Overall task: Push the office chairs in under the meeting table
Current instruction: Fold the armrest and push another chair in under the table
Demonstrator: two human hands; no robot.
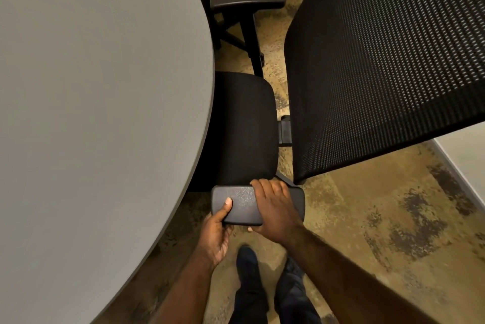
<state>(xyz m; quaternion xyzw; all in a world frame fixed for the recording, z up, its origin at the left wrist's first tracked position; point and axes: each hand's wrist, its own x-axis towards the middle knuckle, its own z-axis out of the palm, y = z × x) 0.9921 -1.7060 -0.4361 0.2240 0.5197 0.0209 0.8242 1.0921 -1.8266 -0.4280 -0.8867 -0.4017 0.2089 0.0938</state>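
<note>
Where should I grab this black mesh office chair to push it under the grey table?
Take the near armrest, coming from its outer side, as the left hand and right hand do now. The pad is flat and narrow enough for fingers to wrap over, and pushing it sideways drives the seat under the table.

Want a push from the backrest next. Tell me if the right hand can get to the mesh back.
Probably yes: the right hand grips the near armrest, and the mesh back stands beside it with only open floor between.

Dim warm light, sharp focus, wide-angle edge distortion
</note>
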